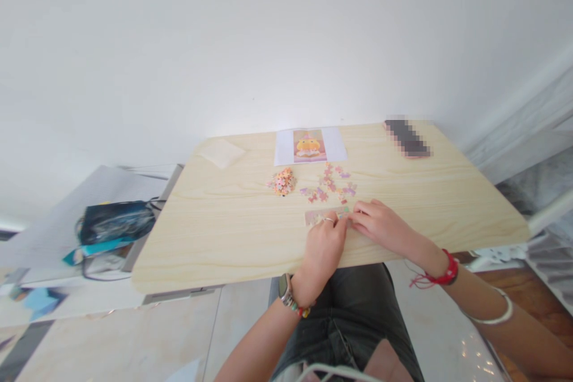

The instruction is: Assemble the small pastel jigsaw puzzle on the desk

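Note:
A partly joined jigsaw puzzle (314, 214) lies flat near the front of the table, its lower part hidden under my fingers. My left hand (326, 243) rests over it with curled fingers, thumb at the puzzle's right end. From the right, my right hand (380, 227) meets it there, its fingertips pinched together at the puzzle's edge. Whether a single piece sits between those fingertips is too small to tell. Just beyond, loose puzzle pieces (329, 182) are scattered, and a heap of puzzle pieces (283, 182) sits to their left.
A printed picture sheet (284, 148) showing a yellow figure lies at the table's back edge by the wall. Right of it is a phone (406, 138); far left, a pale sheet (221, 153). A dark bag (117, 222) rests on a surface left of the wooden table (201, 239).

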`<state>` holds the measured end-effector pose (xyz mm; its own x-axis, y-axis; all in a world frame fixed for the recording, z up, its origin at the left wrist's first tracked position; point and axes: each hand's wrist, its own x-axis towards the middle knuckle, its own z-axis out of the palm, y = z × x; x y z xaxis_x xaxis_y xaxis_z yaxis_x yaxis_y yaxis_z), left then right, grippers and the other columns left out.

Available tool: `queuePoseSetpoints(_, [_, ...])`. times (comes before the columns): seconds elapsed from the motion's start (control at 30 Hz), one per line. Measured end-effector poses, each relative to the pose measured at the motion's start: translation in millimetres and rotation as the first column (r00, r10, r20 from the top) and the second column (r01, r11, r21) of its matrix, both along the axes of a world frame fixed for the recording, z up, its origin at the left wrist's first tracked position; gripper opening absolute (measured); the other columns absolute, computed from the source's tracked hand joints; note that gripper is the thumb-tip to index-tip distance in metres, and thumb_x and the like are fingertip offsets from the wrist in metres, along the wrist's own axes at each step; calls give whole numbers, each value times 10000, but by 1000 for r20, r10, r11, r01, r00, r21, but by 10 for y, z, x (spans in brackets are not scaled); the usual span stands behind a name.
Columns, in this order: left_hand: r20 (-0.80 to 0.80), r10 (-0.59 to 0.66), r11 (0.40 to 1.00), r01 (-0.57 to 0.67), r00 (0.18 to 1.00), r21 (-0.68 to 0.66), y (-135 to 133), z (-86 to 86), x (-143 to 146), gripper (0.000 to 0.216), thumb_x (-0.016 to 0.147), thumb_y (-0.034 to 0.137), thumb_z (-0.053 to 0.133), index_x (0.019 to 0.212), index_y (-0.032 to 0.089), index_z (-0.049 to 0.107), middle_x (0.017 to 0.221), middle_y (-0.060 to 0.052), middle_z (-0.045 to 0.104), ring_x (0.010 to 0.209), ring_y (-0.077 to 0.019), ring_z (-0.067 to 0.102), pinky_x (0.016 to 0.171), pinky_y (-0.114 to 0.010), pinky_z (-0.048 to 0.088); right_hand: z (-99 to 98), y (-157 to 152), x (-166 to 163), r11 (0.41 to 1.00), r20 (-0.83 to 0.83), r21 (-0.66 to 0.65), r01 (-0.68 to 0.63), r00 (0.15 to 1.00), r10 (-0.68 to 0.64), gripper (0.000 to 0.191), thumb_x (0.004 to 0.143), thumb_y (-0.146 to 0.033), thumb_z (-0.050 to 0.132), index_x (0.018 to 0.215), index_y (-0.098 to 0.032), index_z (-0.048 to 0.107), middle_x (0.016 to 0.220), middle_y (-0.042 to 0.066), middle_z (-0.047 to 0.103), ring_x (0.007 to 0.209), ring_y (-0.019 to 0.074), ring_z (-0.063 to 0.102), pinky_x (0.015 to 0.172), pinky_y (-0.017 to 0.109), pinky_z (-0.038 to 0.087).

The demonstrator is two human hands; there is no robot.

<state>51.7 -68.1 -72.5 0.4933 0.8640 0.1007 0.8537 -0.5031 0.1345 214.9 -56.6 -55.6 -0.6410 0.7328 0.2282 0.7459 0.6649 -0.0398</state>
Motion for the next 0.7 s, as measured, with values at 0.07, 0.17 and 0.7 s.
queuePoseSetpoints(0.07, [-16, -16, 1000, 17, 1000, 22, -13, -3, -7, 202, 875, 189, 355, 969, 208, 533, 804, -42, 540, 726, -158, 569, 590, -246, 453, -20, -6, 2, 1000, -11, 14, -10, 1000, 10, 203, 855, -186, 421, 786, -157, 611, 741, 52, 556, 700, 152, 504, 644, 289, 355])
queuePoseSetpoints(0.17, [-42, -49, 998, 50, 998, 31, -30, -8, -18, 200, 865, 164, 370, 985, 193, 527, 800, -43, 534, 731, -157, 565, 617, -252, 459, -51, -19, 3, 999, -9, 36, -16, 1000, 16, 220, 860, -178, 414, 756, -157, 608, 718, 41, 554, 691, 148, 499, 646, 288, 347])
queuePoseSetpoints(0.7, [-5, -31, 999, 31, 1000, 17, -27, -16, -47, 201, 866, 165, 355, 986, 201, 512, 812, -42, 554, 689, -149, 578, 595, -247, 463, -43, -12, 8, 999, -101, -49, -2, 995, -3, 224, 849, -178, 426, 755, -164, 629, 735, 46, 560, 692, 146, 513, 643, 291, 391])
